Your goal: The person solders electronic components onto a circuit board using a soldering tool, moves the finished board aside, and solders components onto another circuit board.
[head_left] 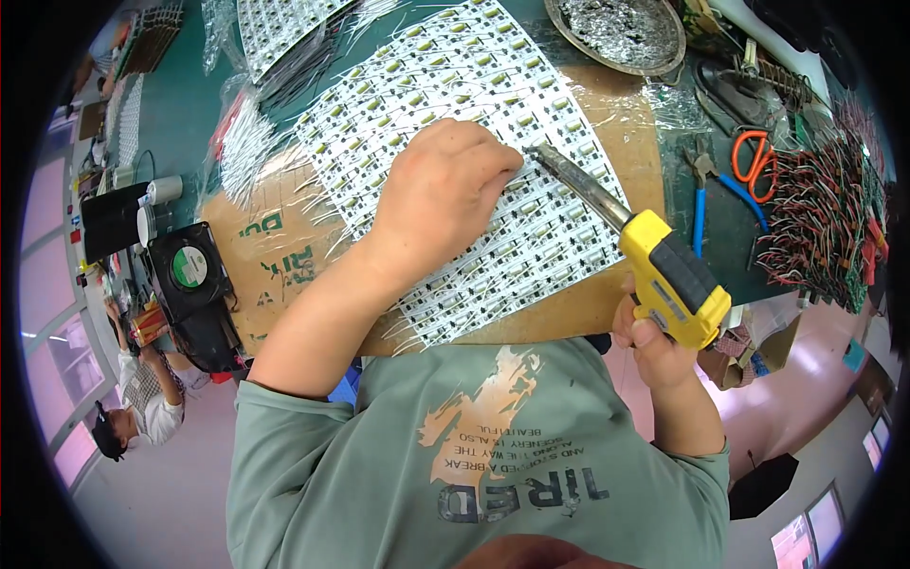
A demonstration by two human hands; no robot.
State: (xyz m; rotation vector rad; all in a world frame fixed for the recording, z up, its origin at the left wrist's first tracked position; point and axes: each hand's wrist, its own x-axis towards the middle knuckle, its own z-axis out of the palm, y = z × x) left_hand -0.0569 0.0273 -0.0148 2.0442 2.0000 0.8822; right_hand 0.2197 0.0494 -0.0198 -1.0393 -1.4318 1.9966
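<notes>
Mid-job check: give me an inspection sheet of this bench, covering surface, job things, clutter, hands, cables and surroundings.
Surface: green bench with a brown cardboard sheet laid under the work.
Job's things: white LED circuit panel with wire leads; yellow-handled soldering gun, tip at the panel beside the left fingers.
Clutter: metal dish of solder dross, orange scissors, blue pliers, small black fan, bags of white wire pieces.
Hands: left hand closed, pressing on the panel; right hand closed in a grip on the gun handle.
Cables: heap of red, black and green wires at the right.
Surroundings: another person seated at lower left.
</notes>
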